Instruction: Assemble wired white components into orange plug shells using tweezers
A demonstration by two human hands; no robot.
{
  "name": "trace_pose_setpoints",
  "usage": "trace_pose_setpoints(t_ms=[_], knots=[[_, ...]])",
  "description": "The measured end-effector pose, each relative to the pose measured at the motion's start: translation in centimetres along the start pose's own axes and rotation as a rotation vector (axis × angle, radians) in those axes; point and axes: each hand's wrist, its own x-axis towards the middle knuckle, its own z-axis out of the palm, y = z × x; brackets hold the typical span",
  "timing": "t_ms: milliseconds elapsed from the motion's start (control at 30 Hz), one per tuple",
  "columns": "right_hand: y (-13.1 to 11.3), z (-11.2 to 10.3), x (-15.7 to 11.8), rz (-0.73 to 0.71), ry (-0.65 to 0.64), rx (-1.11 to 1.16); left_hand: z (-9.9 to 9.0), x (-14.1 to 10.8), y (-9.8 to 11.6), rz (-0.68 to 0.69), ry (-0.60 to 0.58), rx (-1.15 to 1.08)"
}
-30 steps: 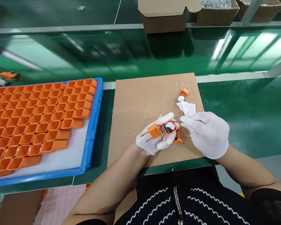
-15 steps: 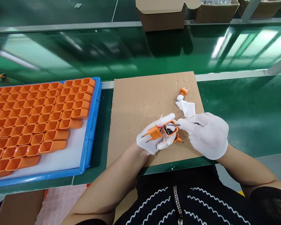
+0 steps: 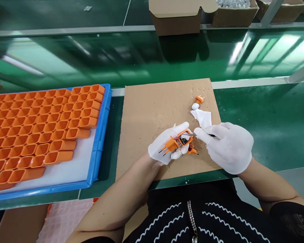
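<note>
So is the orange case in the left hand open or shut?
Open: the case is uncovered, with black and white parts showing inside, and the plug sits beside it.

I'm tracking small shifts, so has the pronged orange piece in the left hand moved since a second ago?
Yes: judged against the cardboard sheet, the pronged orange piece has shifted slightly right and down in the view.
</note>
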Motion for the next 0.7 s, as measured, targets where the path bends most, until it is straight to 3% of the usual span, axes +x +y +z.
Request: trace_pose_setpoints(t_ms=[133, 300, 400, 467, 567, 700], knots=[[0.2, -0.3, 0.1, 0.058, -0.070, 0.027, -0.2, 0.1, 0.0, -0.015, 0.030, 0.009], [0.3, -0.2, 0.4, 0.017, 0.087, 0.134, -0.5, 0.3, 0.1, -0.071, 0.030, 0.026], [0.3, 0.2, 0.5, 0.268, 0.230, 0.384, 0.0, 0.4, -0.2, 0.007, 0.092, -0.023], [0.0, 0.4, 0.6, 0.419, 0.271, 0.599, 0.8, 0.4, -0.5, 0.145, 0.134, -0.095], [-0.7, 0.7, 0.8, 0.440, 0.188, 0.732, 2.1, 0.3, -1.2, 0.359, 0.069, -0.216], [-1.6, 0.6, 0.8, 0.390, -0.002, 0.628, 3.1, 0.2, -2.0, 0.395, 0.014, -0.313]])
